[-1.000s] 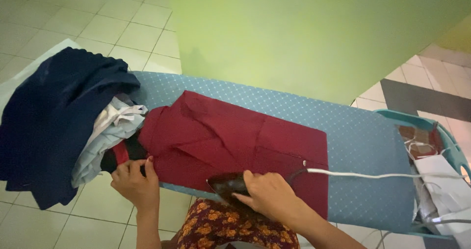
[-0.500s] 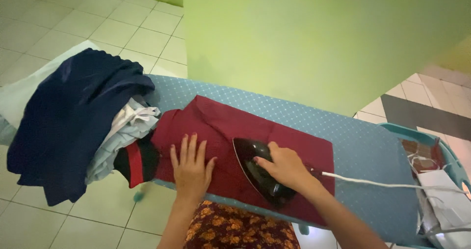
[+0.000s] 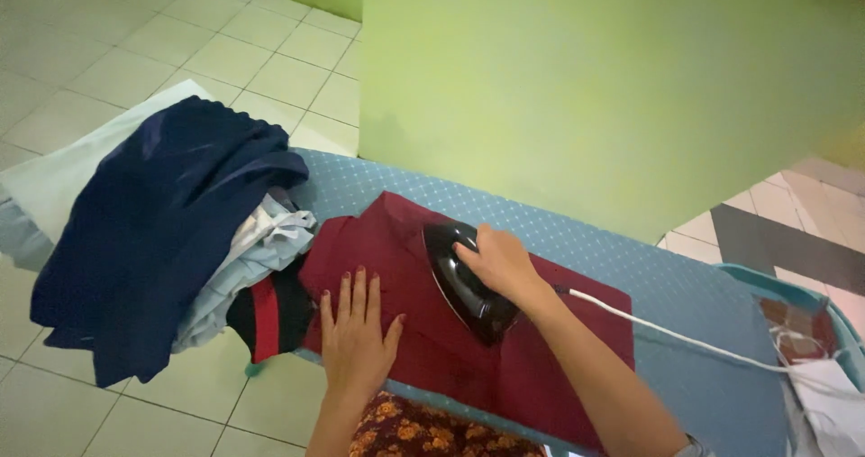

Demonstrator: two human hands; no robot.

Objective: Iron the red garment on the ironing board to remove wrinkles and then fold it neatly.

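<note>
Right hand: we see our right hand [image 3: 500, 260] wrapped around the handle of the black iron [image 3: 468, 281], fingers curled shut on it.
Iron: it sits soleplate down on the maroon garment [image 3: 432, 331], near the middle of the ironing board [image 3: 694, 304], nose pointing toward the far edge.
Left hand: our left hand [image 3: 356, 340] lies flat on the maroon garment near the board's near edge, fingers spread and straight, gripping nothing.
Maroon garment: spread flat across the board's middle, its lower part reaching the near edge.
Cord: a white cord [image 3: 667, 331] runs from the iron's rear toward the board's right end.
Pile: a dark navy cloth [image 3: 153, 232] covers the left end, with a pale white-blue piece [image 3: 243, 268] and a black-and-red piece [image 3: 268, 317] just beside the maroon garment.
Board cover: blue with small dots.
Right end: a teal frame [image 3: 784, 286] with white cloth [image 3: 829, 403]; details there we cannot tell.
Floor: pale tiles [image 3: 135, 51].
Wall: green wall [image 3: 586, 87] behind the far edge.
</note>
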